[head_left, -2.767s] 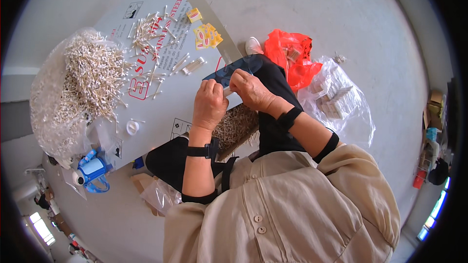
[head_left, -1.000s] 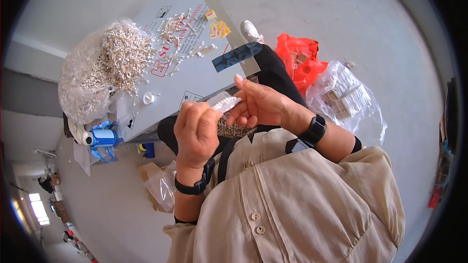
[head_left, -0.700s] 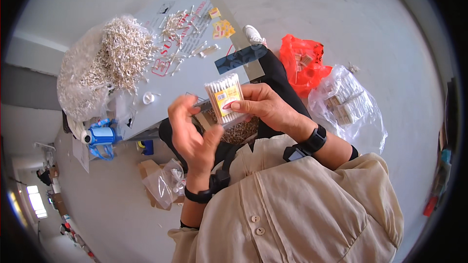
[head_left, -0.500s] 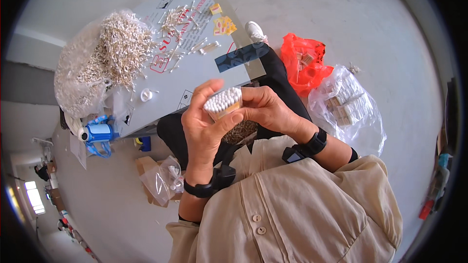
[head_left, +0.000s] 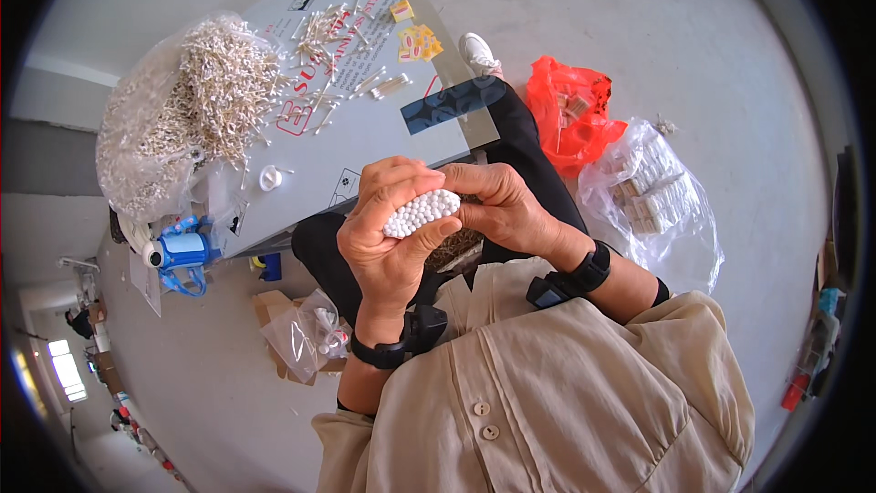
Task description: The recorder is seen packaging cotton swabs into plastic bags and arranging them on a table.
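A tight bundle of cotton swabs (head_left: 422, 213), its round white tips facing up, sits between my two hands above my lap. My left hand (head_left: 388, 224) wraps around it from the left, fingers over the far side and thumb along the near side. From the right, my right hand (head_left: 502, 205) pinches the bundle's end with thumb and forefinger. The swab sticks and any wrapping are hidden by my fingers. Beyond the hands, loose cotton swabs (head_left: 321, 36) and small yellow paper pieces (head_left: 419, 43) lie on the grey table (head_left: 365, 141).
A large clear bag of cotton swabs (head_left: 214, 91) stands at the table's left, near a blue bottle (head_left: 182, 250). On the floor at right are a red bag (head_left: 568, 119) and a clear bag of white packs (head_left: 652, 196). A cardboard box (head_left: 274, 310) sits lower left.
The bundle has turned so its tips face me more squarely, and its yellowish side is now hidden. My left fingers have closed over its far side.
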Demonstrator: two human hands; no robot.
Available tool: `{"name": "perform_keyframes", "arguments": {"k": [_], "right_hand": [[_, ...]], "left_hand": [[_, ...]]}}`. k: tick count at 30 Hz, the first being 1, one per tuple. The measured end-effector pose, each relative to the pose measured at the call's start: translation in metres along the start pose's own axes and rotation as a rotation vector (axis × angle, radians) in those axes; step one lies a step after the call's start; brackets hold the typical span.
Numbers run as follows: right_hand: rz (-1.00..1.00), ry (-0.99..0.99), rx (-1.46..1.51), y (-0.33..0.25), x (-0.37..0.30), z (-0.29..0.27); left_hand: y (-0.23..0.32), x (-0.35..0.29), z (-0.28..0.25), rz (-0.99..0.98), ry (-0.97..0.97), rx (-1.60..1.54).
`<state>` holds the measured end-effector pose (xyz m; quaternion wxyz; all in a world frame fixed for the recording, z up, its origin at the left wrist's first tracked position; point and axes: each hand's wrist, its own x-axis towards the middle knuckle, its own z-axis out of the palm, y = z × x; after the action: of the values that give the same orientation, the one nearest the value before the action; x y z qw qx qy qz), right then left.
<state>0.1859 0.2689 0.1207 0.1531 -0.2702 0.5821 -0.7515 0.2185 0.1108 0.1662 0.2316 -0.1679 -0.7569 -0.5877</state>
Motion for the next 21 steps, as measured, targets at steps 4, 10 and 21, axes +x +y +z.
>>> {"name": "perform_keyframes", "arguments": {"k": [4, 10, 21], "right_hand": [[-0.042, 0.017, -0.008, 0.000, 0.003, 0.001], [-0.009, 0.016, 0.000, 0.003, 0.004, -0.003], [-0.085, 0.017, -0.010, 0.012, 0.009, -0.006]], "left_hand": [[-0.008, 0.000, -0.002, 0.069, -0.062, 0.061], [-0.007, 0.006, 0.001, 0.022, -0.064, 0.068], [-0.019, 0.006, -0.001, 0.044, -0.111, 0.109]]}}
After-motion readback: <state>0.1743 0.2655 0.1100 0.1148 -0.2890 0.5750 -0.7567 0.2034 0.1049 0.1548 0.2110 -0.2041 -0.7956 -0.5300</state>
